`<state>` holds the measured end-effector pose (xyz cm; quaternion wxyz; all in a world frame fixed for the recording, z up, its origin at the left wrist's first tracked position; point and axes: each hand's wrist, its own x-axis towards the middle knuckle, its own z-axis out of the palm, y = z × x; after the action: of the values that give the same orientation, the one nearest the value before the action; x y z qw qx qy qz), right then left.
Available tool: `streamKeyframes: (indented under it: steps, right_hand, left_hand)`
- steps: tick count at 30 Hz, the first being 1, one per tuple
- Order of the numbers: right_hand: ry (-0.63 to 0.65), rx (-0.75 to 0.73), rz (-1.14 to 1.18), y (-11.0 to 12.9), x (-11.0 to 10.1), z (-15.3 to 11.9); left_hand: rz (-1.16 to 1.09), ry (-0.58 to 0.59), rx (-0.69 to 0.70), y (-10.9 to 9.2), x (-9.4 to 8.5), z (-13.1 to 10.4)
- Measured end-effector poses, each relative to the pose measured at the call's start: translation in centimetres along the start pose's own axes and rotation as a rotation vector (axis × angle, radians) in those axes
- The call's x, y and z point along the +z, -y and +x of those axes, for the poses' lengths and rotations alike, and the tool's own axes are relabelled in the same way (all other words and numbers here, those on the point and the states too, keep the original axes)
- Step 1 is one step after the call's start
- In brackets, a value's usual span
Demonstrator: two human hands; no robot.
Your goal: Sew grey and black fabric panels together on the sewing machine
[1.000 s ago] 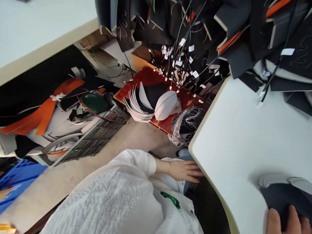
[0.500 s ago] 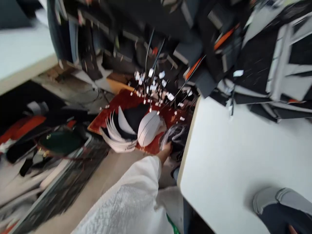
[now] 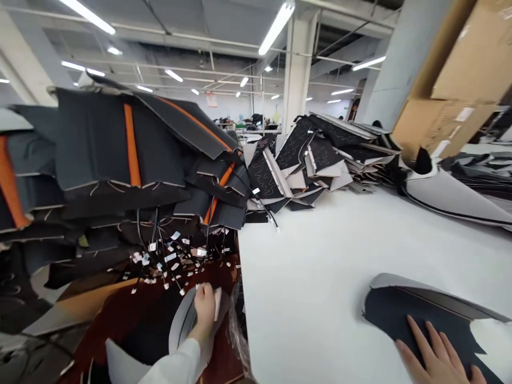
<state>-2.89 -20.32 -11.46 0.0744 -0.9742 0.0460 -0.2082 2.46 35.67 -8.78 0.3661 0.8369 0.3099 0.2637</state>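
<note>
My left hand reaches down beside the white table and is closed on the edge of a light grey fabric piece. That piece is curved and seems to lie on others like it, over a dark red surface. Its far part is hidden by my fingers. On the table, my right hand lies open with its fingers spread on a dark navy fabric panel. The panel has a light grey folded edge.
Dark panels with orange stripes are heaped at the left, cables with white tags hanging below. Black and grey pieces pile at the back of the white table. Cardboard boxes stand right. Clear plastic hangs by the table's edge.
The view has tilted up and swung right. My left hand has moved from beside the dark plastic-wrapped bundle onto the grey pieces. More of my right hand and the navy panel now shows.
</note>
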Motion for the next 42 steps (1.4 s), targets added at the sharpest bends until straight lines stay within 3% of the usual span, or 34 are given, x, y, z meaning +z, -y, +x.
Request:
streamKeyframes:
  steps: [3,6,8,12,15,17,19,23,26,30,34,36,38,40,42]
  right_hand:
    - [0.045,-0.014,0.070,-4.5,-2.2,-2.5]
    - [0.146,-0.018,0.023,-7.1,-6.8,-5.8]
    - [0.233,0.010,-0.053,-7.0,-10.2,-8.0]
    - [0.306,0.094,-0.061,-5.4,-14.3,-9.8]
    - [0.301,0.140,0.010,-5.2,-15.2,-9.7]
    - [0.296,0.152,0.071,-5.4,-15.2,-9.7]
    - [0.290,0.151,0.122,-5.7,-15.1,-9.7]
    - [0.292,0.137,0.175,-6.2,-15.1,-9.6]
    - [0.298,0.166,0.182,-6.5,-15.3,-9.6]
    - [0.320,0.138,0.166,-6.8,-15.4,-10.0]
    - [0.321,0.020,0.187,-7.2,-15.4,-10.6]
    - [0.297,-0.041,0.197,-7.7,-15.9,-11.7]
    - [0.230,-0.064,0.192,-8.7,-16.9,-13.7]
    - [0.119,-0.008,0.156,-10.1,-18.3,-16.8]
    - [-0.021,0.142,0.068,-11.6,-20.0,-20.7]
  left_hand:
    - [-0.041,0.011,0.225,-5.0,-2.7,1.2]
    - [-0.067,0.217,0.497,-12.3,-2.0,-2.4]
    - [0.007,0.449,0.740,-17.4,0.1,-7.8]
    - [0.217,0.857,1.235,-25.9,4.4,-22.1]
    - [0.252,1.025,1.378,-30.5,6.6,-31.2]
    - [0.315,1.113,1.414,-32.9,8.2,-35.3]
    - [0.387,1.183,1.419,-34.9,10.0,-37.8]
    - [0.483,1.231,1.402,-37.4,13.4,-39.9]
    - [0.497,1.320,1.428,-38.1,14.2,-40.0]
    - [0.497,1.448,1.567,-38.6,14.1,-39.3]
    - [0.489,1.465,1.780,-38.8,15.4,-38.4]
    - [0.487,1.429,1.906,-38.2,16.6,-38.1]
    - [0.428,1.322,1.978,-37.1,17.7,-38.1]
    - [0.320,1.198,1.983,-36.0,18.5,-38.1]
    - [0.257,1.117,1.977,-35.4,19.0,-38.2]
